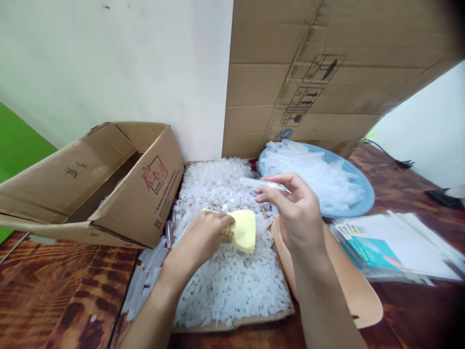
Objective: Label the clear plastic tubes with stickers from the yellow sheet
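Note:
My left hand (205,235) is closed on a yellow sheet (245,230); rows of small dark marks show beside the fingers. The sheet's free end curls to the right. Between the thumb and fingers of my right hand (300,208) is a clear plastic tube (257,183), held nearly level with its end pointing left. Both hands are above a dense bed of small translucent plastic pieces (232,286), spread on a flat cardboard piece (265,318). The right hand's fingertips partly cover the tube.
An open cardboard box (138,194) stands left, with loose clear tubes (136,288) beside it. At the right are a blue basin (367,194) heaped with clear plastic pieces, a peach-coloured tray (358,295) under my right forearm, and plastic-sleeved papers (410,242). A large carton (261,72) stands behind.

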